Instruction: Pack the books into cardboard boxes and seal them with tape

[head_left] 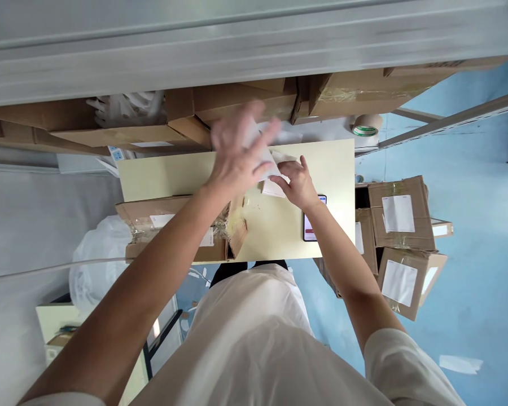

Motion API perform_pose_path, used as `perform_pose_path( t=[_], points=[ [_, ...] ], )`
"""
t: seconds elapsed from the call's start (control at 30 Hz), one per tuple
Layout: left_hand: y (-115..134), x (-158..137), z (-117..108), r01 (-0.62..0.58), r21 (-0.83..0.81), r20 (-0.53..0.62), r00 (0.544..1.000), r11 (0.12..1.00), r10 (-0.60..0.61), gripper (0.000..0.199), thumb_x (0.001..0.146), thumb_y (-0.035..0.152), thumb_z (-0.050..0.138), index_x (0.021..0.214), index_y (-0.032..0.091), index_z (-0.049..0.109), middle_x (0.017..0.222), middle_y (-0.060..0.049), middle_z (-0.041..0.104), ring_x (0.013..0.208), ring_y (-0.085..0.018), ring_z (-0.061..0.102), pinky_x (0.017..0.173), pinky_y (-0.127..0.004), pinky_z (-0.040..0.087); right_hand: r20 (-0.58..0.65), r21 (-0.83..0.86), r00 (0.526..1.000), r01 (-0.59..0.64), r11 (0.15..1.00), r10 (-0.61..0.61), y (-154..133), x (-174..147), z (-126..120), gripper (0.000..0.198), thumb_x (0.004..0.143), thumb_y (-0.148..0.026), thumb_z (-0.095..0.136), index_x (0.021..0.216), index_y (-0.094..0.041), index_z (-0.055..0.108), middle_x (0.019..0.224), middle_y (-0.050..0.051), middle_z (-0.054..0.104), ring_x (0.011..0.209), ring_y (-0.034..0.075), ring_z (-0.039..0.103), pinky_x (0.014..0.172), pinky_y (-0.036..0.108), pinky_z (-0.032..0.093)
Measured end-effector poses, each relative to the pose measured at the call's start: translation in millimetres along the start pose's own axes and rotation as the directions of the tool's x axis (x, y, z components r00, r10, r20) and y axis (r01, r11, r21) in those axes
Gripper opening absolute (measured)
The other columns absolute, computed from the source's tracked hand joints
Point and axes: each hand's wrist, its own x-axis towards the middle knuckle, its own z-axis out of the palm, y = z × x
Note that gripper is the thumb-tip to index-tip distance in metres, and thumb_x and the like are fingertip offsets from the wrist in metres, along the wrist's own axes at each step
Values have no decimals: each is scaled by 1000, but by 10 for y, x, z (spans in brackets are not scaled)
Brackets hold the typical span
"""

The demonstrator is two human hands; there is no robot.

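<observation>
A white sheet [260, 148], which looks like thin paper or a label, is raised over the far side of the cream table [275, 225]. My left hand [239, 149] is over the sheet's left part, blurred, with its fingers spread. My right hand [295, 180] has thumb and fingertips closed at the sheet's lower right corner. Beneath them lies another white paper piece [273, 188] on the tabletop. A phone [309, 225] with a lit screen rests under my right wrist. Left of my hands is an open cardboard box [182, 207] with clear tape and white labels.
Open cartons [245, 101] line a shelf behind the table, one holding white plastic items [131, 108]. A tape roll [366, 125] sits at the back right. Labelled boxes [400, 225] are stacked right of the table. A plastic bag [101, 259] is at the left.
</observation>
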Motion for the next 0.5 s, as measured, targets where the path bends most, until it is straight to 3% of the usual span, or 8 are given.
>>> perform_pose_path(
  t=[0.1, 0.2, 0.37, 0.5],
  points=[
    [95, -12, 23, -203, 61, 188, 964, 977, 189, 14, 83, 27, 62, 95, 28, 70, 97, -6, 68, 122, -30, 49, 110, -59, 24, 30, -26, 999, 30, 999, -29, 3, 16, 28, 34, 96, -46, 44, 99, -21, 68, 102, 7, 71, 103, 22, 62, 115, 53, 23],
    [55, 44, 76, -270, 78, 252, 937, 960, 244, 21, 84, 19, 56, 70, 26, 70, 74, -4, 66, 108, -26, 56, 112, -59, 18, 45, 8, 998, 32, 999, -32, 41, 12, 45, 32, 96, -44, 47, 96, -20, 69, 96, 6, 73, 93, 21, 66, 114, 52, 24],
    [-115, 168, 101, -170, 62, 256, 955, 984, 149, 23, 83, 22, 57, 67, 28, 71, 75, -3, 67, 106, -26, 56, 109, -55, 23, 53, 60, 997, 55, 997, -58, 86, -12, 55, 29, 97, -39, 46, 93, -22, 69, 95, 3, 74, 91, 19, 67, 114, 51, 23],
    [-188, 231, 67, -82, 54, 230, 971, 995, 68, 19, 84, 26, 57, 74, 28, 73, 81, -3, 69, 105, -27, 57, 105, -54, 25, 40, 44, 997, 60, 997, -62, 143, -35, 123, 20, 93, -33, 52, 104, -20, 64, 102, 5, 72, 94, 22, 64, 105, 45, 35]
  ],
)
